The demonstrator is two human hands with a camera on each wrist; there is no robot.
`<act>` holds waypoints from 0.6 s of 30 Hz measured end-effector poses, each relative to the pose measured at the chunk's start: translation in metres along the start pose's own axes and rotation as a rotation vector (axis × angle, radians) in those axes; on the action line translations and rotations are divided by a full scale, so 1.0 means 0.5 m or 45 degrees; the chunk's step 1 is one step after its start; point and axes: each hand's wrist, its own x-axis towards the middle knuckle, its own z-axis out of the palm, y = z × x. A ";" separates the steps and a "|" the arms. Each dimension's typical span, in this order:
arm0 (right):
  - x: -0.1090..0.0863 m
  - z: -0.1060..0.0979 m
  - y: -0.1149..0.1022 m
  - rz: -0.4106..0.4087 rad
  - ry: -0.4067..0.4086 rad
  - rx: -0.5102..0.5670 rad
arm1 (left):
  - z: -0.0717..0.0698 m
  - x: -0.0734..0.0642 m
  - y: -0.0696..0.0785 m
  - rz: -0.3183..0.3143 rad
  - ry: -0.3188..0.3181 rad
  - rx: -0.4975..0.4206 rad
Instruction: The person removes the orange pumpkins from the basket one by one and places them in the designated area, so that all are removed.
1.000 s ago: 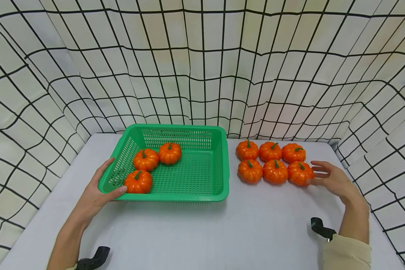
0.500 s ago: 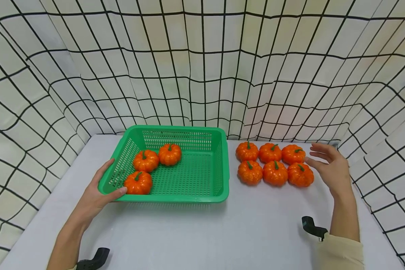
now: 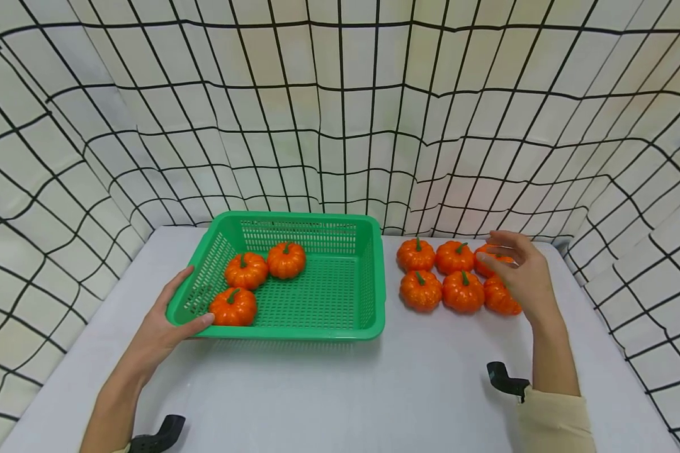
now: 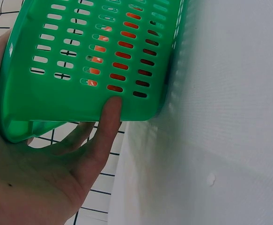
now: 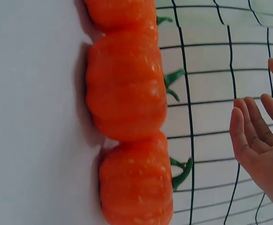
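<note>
My left hand (image 3: 157,327) holds a green plastic basket (image 3: 317,332) by its left front corner. The thumb lies over the rim, and in the left wrist view the fingers are against the perforated outer wall (image 4: 80,101). Three small orange pumpkins with green stems sit in the basket's left half, one of them a front pumpkin (image 3: 233,307). My right hand (image 3: 524,274) hovers with parted fingers over the right end of two rows of pumpkins. It partly hides the back right pumpkin (image 3: 483,263) and the front right pumpkin (image 3: 500,297). Nothing is in its grasp.
The other pumpkins outside the basket, such as the front left one (image 3: 420,290), stand close together on the white table (image 3: 340,396) right of the basket. White walls with black netting (image 3: 351,113) enclose the back and sides.
From beside the front right pumpkin, my right hand has moved left and farther back, now over the right end of the rows. My left hand stays on the basket.
</note>
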 end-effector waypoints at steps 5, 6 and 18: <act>0.002 0.036 -0.028 -0.071 -0.054 0.064 | -0.001 0.001 -0.001 0.005 0.002 0.011; 0.003 0.044 -0.035 -0.089 -0.064 0.083 | -0.002 0.001 -0.001 0.008 0.003 0.013; 0.019 0.136 -0.098 -0.221 -0.245 0.194 | -0.001 0.001 -0.003 0.004 0.006 0.015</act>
